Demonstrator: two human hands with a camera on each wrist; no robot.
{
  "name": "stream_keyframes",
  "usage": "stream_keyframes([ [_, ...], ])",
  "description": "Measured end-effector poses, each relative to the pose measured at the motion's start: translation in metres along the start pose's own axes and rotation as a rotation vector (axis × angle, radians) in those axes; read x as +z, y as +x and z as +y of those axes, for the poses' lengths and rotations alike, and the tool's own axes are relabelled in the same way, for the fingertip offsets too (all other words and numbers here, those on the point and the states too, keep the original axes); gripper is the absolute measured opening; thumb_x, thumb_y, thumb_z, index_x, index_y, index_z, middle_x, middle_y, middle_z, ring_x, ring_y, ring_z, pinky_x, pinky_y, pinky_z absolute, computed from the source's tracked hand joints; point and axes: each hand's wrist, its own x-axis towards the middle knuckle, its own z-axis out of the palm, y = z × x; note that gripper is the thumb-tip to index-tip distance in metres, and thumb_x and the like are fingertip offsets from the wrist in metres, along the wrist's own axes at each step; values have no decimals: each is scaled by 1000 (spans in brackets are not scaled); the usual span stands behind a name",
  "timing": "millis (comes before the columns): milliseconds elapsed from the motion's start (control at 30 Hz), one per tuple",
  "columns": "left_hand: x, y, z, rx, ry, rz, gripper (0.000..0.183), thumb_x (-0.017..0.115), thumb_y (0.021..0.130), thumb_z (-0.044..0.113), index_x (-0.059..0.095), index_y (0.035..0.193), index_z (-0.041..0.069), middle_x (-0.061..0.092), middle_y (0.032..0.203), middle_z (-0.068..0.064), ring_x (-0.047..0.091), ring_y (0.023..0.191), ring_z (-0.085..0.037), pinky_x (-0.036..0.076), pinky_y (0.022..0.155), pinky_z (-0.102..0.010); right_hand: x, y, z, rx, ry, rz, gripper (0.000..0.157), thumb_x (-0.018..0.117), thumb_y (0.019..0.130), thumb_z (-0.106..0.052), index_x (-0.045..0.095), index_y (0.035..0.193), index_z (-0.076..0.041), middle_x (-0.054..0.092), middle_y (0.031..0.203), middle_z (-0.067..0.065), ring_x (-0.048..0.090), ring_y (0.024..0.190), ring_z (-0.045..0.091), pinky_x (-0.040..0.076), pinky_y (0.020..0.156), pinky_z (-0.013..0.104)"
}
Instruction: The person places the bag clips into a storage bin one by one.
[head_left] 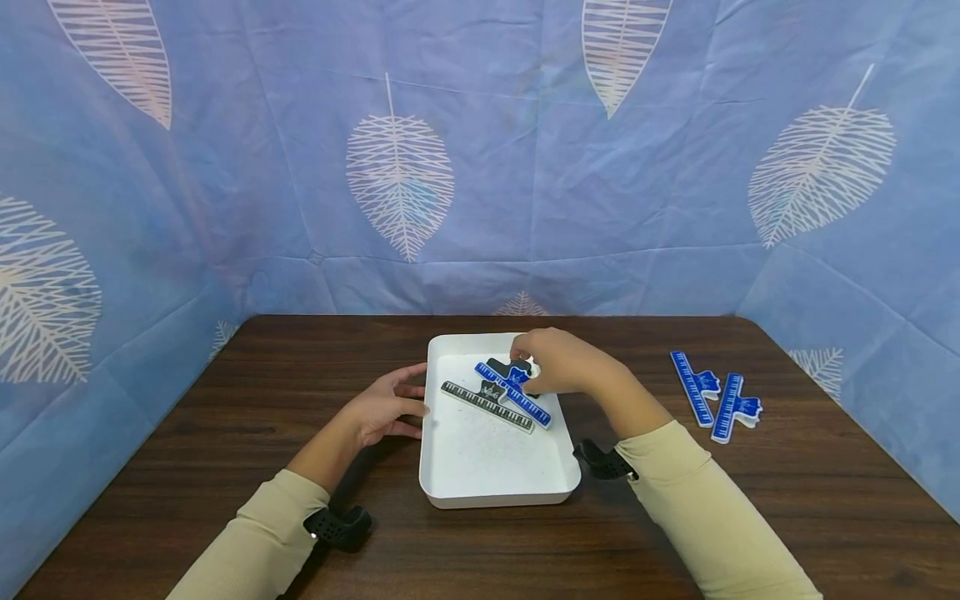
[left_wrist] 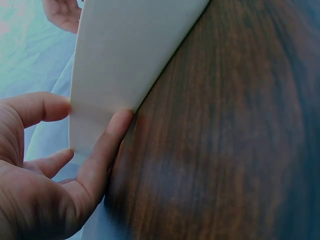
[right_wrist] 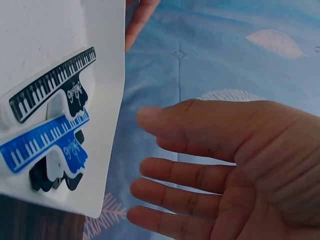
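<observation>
A white tray [head_left: 491, 467] stands on the table with several piano-keyboard clips in it. A black clip [head_left: 480, 402] lies at the front of the group; a blue clip [head_left: 532, 408] lies across another black clip [right_wrist: 42, 177], which is partly hidden beneath it. My right hand [head_left: 566, 360] hovers over the tray's right side beside the blue clip; its fingers are extended and hold nothing in the right wrist view. With fairly straight fingers, my left hand [head_left: 380, 411] touches the tray's left wall [left_wrist: 112, 60] and rim.
Two more blue clips, one [head_left: 693, 390] next to the other [head_left: 735, 408], lie on the dark wooden table [head_left: 637, 533] to the right of the tray. A blue cloth [head_left: 487, 192] with white leaf patterns hangs behind and beside the table.
</observation>
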Motion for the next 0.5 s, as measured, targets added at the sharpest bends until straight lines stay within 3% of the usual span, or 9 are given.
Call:
stream_keyframes([
  [233,0,-1,1,-4,-3,2,82,61,82,-13,29,153,13,42,137,-27,63,92,-31,59,69,-46,1,-12,3,-18,-7,60,37,77,82,-16,66,115,-6,66,112,10,61,96,25,52,86,43],
  [400,0,-1,1,-3,-6,-4,82,61,82,-12,29,153,13,42,136,-27,63,92,-30,59,70,-46,3,-19,4,-44,-19,109,35,76,83,-16,67,115,-5,65,110,8,55,76,16,50,76,39],
  [500,0,-1,1,0,-3,-10,82,62,82,-12,28,154,12,42,136,-28,64,91,-30,59,70,-46,4,-24,5,-51,-32,139,34,75,82,-15,68,114,-4,65,109,7,52,72,14,50,75,38],
])
